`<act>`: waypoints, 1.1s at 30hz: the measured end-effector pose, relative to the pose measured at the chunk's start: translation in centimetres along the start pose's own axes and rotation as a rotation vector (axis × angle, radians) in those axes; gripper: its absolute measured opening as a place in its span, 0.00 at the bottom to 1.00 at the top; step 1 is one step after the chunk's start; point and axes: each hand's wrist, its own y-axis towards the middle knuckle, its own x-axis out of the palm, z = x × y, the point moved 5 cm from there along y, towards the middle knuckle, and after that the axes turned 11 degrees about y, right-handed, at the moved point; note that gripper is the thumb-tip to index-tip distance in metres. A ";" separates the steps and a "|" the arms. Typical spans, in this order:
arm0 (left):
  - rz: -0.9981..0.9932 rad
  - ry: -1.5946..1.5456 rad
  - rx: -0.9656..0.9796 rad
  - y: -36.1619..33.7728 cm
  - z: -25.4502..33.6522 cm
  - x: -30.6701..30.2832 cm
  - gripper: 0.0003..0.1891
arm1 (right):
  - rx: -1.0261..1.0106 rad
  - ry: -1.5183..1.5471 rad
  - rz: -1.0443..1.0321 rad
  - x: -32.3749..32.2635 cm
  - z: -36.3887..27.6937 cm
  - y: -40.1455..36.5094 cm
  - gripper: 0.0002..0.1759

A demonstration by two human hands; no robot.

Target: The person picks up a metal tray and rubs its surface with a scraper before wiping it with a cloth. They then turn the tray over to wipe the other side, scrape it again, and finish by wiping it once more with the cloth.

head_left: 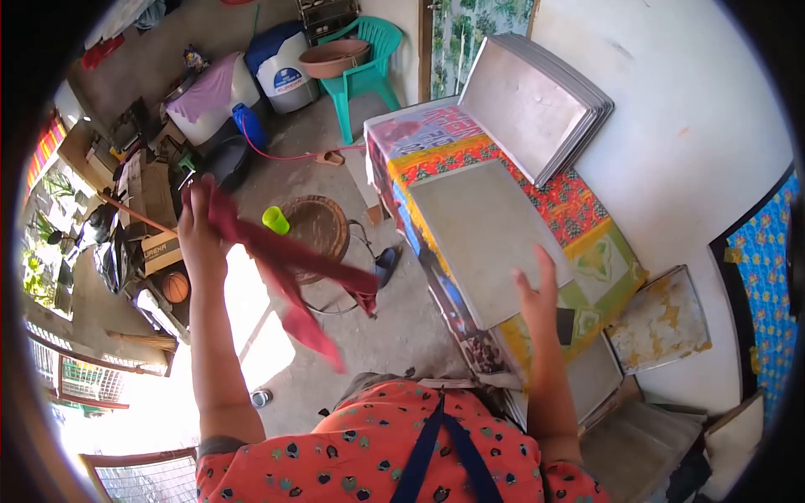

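Observation:
My left hand (199, 230) is raised out to the left and grips a dark red cloth (289, 268), which trails down and to the right in the air. My right hand (537, 293) lies flat with fingers spread on the near edge of a large grey metal baking tray (474, 226). That tray lies flat on a table covered with a colourful patterned cloth (599, 251).
A stack of metal trays (528, 101) leans against the white wall behind the table. More worn trays (658, 323) stand by the wall at right. On the concrete floor are a round stool (317, 225), a green cup (275, 220), a teal plastic chair (365, 71) and drums.

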 end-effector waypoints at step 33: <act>-0.757 0.391 -0.076 1.8 -20.7 -6.4 0.21 | 0.340 -0.180 -0.550 18.9 0.4 -1.1 0.17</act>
